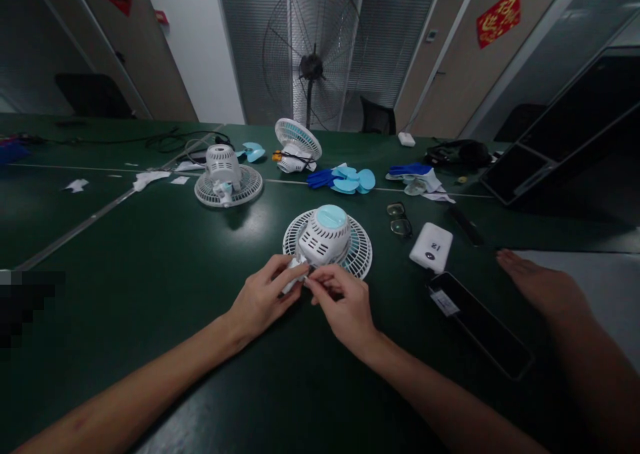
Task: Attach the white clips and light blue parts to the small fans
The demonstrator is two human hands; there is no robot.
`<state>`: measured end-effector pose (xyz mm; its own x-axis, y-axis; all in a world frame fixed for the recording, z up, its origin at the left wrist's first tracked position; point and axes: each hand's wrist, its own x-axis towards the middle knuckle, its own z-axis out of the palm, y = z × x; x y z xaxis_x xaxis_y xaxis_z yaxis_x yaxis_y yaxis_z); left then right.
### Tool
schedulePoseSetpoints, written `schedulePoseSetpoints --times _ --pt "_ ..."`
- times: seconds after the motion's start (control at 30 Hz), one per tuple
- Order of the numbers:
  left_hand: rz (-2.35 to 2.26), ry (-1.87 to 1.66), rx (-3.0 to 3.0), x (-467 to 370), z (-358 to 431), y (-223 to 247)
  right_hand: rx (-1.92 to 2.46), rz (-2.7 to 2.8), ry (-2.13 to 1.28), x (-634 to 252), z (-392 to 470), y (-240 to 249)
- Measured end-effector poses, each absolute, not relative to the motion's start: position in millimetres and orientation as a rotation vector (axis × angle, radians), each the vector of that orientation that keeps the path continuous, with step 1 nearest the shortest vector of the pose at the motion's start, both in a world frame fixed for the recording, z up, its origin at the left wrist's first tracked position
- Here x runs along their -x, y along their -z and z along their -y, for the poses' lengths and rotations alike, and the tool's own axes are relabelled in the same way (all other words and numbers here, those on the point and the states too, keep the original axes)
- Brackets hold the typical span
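A small white fan (320, 241) lies grille-down on the green table, its motor housing with a light blue cap facing up. At its near side, my left hand (267, 291) is closed around a white plastic part (296, 274) next to the housing; whether the part is joined to the fan is hidden by fingers. My right hand (345, 301) meets it from the right, thumb and fingertips pinched together at the part's end. What sits in that pinch is too small to make out.
Another fan (223, 167) lies face-down at the back left; a third fan (297, 147) stands behind. Blue fan blades (353, 179), glasses (399, 219), a white power bank (431, 247) and a black phone-like device (480, 324) are around. Another person's hand (547, 287) rests at right.
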<state>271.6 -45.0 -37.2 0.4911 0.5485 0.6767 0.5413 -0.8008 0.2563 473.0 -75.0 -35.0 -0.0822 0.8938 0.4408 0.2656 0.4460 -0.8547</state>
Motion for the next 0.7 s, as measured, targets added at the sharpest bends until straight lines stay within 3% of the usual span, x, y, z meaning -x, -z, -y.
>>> schedulePoseSetpoints --times 0.1,0.23,0.47,0.7 --pt "-1.001 -1.231 -2.728 -271.9 44.6 37.2 1.018 1.31 -1.09 -464.7 73.9 35.7" --pt "-0.999 -1.231 -2.736 -272.0 44.1 37.1 1.037 1.244 -1.155 -462.4 75.7 35.5" --pt "-0.966 -1.22 -2.715 -269.6 42.8 37.7 0.935 1.946 -0.14 -478.7 78.9 34.0" --pt "-0.963 -1.209 -2.707 -269.4 43.1 37.6 0.908 2.062 0.019 -481.7 76.0 34.2"
